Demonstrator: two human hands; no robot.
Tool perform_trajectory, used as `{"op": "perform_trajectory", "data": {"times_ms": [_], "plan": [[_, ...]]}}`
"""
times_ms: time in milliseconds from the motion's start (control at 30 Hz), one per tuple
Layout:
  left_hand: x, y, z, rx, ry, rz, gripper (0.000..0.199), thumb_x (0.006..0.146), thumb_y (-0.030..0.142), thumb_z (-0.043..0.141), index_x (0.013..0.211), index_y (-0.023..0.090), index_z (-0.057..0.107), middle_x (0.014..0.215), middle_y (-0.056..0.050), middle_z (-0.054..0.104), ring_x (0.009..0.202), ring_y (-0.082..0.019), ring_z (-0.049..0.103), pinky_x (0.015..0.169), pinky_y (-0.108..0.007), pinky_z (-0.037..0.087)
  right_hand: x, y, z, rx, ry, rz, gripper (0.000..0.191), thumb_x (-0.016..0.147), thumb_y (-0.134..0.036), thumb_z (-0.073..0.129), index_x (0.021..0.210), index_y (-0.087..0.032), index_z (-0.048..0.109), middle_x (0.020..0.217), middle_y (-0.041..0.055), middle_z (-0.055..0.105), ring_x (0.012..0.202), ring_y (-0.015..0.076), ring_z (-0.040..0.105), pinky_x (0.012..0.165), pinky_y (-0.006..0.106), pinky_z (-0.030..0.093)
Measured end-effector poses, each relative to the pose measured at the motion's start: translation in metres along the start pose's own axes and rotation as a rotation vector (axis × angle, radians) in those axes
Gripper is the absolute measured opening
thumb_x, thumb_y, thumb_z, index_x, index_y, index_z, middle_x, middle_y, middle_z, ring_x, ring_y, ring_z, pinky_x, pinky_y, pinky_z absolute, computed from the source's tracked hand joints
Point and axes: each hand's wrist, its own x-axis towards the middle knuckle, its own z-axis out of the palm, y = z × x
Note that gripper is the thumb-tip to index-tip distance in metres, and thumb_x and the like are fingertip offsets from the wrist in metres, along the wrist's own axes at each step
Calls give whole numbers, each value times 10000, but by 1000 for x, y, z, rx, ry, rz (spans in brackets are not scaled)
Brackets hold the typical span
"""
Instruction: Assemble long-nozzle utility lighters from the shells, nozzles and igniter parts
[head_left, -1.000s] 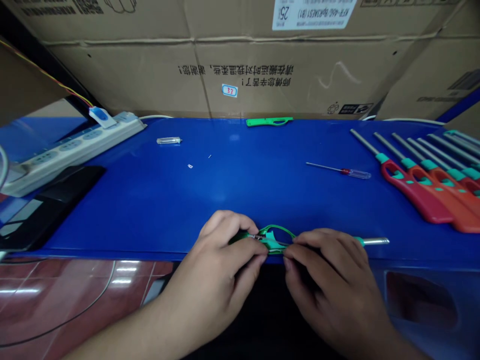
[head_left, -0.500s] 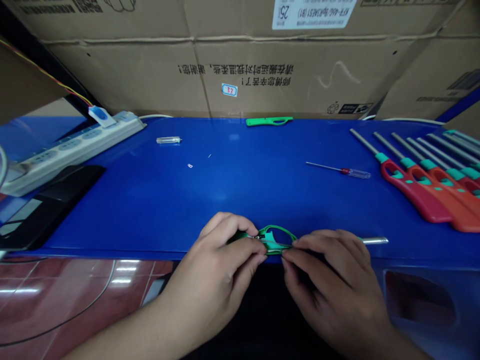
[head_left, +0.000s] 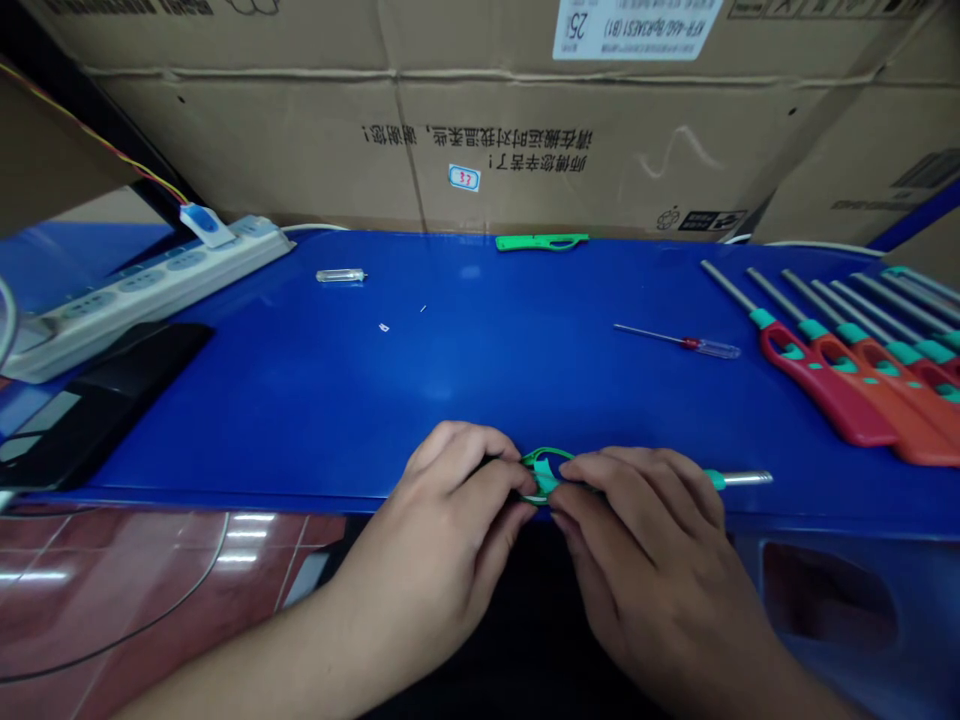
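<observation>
At the table's front edge I hold an opened green long-nozzle lighter (head_left: 545, 476) between both hands. Its inner parts show in the gap, with a teal trigger piece in the middle, and its metal nozzle (head_left: 748, 478) points right past my fingers. My left hand (head_left: 457, 510) is closed, thumb and fingertips pinching the left part of the body. With fingers closed, my right hand (head_left: 645, 520) grips the body just right of the trigger. My fingers hide both ends of the handle. A loose green handle half (head_left: 541, 242) lies at the back by the cardboard.
A screwdriver (head_left: 679, 341) lies right of centre, beside a row of red and orange lighters (head_left: 832, 385). A clear tube (head_left: 341, 275) and a tiny white piece (head_left: 384, 328) lie left. A power strip (head_left: 150, 290) and a black device (head_left: 105, 400) occupy the left side.
My right hand has shifted left along the lighter, closer to my left hand, covering more of the inside. More of the teal collar by the nozzle now shows.
</observation>
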Motion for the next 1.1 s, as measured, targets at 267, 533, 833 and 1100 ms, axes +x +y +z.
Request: {"op": "perform_trajectory", "data": {"times_ms": [267,533,833,1100], "plan": [[2,1,-2,27,-32,24,160,976,133,508,1018,199,647,1120,-67,569,1049,-198,506,904,-354,469,0,-1,0,-36,-33,-16,219,912,-71,547,1045,-148,703,1079,85,715,1052,261,609,1024,473,386],[1,0,-3,35,-10,41,177,972,151,529,1034,201,687,1108,-74,565,1054,-200,503,906,-354,462,-2,14,-2,104,68,11,168,861,-128,676,1009,-205,684,958,32,699,930,201,633,971,432,450],[4,0,-6,77,-6,47,172,966,197,548,996,212,717,1115,-73,599,1059,-220,521,906,-406,449,-1,23,-5,221,-14,94,150,859,-172,670,996,-231,661,935,12,698,859,177,634,834,394,474],[6,-1,-6,57,2,61,161,960,193,549,978,198,709,1100,-69,602,1048,-215,530,896,-396,447,-3,20,-5,194,-27,185,170,865,-223,667,1034,-230,652,1000,33,687,940,202,626,857,404,463]]}}
